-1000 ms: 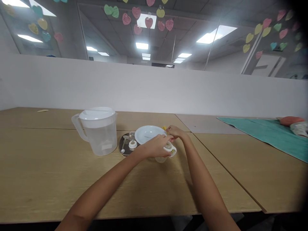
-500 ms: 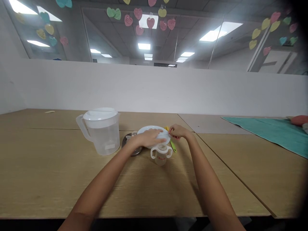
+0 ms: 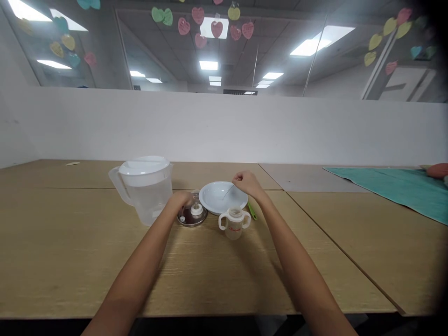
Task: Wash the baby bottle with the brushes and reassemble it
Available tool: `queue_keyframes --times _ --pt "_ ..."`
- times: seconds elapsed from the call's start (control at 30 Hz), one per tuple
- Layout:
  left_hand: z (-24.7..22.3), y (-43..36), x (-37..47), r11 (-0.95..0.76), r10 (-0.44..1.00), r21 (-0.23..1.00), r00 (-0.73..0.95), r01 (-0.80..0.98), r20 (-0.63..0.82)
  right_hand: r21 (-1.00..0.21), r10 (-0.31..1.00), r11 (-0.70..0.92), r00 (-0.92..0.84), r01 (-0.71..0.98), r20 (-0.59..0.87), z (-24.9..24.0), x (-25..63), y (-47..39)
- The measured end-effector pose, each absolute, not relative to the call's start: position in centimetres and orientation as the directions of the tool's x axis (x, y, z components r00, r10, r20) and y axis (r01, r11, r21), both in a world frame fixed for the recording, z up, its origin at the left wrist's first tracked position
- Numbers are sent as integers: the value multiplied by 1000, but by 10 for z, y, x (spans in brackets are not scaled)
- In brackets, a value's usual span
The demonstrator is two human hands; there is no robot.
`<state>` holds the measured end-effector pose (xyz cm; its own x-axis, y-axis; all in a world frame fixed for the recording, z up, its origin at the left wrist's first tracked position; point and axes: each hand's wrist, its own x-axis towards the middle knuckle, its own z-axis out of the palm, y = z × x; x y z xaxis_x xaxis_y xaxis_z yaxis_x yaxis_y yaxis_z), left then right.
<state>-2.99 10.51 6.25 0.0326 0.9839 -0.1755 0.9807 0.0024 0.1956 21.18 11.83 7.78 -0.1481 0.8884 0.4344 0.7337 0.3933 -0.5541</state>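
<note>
My right hand [image 3: 246, 182] is closed over the right rim of a white bowl [image 3: 210, 205], pinching a thin stick-like item [image 3: 228, 191] whose lower end points into the bowl. Over the left part of a round metal tray [image 3: 192, 223] my left hand [image 3: 182, 200] has its fingers curled down; what they hold, if anything, is hidden. A white ring-shaped piece [image 3: 196, 209] and small clear parts lie on that tray. In front of the bowl stands a clear two-handled bottle [image 3: 234, 228], open at the top.
A lidded clear pitcher [image 3: 150, 191] stands left of the tray. A green handle [image 3: 252, 211] lies right of the bowl. Farther right is a teal cloth [image 3: 395, 186] with a red item [image 3: 437, 171]. A white wall [image 3: 210, 126] rises behind the table.
My left hand has moved left from the bowl to the tray. My right hand has shifted slightly left and up, and the thin item now shows in it.
</note>
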Motion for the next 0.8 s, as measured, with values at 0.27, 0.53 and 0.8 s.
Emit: queue_keyframes --times 0.27,0.53,0.8 --pt "60 113 -32 23 968 73 -4 997 -249 -868 958 284 -150 406 243 54 193 131" --pt "100 98 -28 -39 992 -18 37 999 -120 -935 952 218 -270 279 141 39 180 132" --pt "138 66 -20 -464 854 343 310 817 418 -829 824 526 130 188 552 100 197 98"
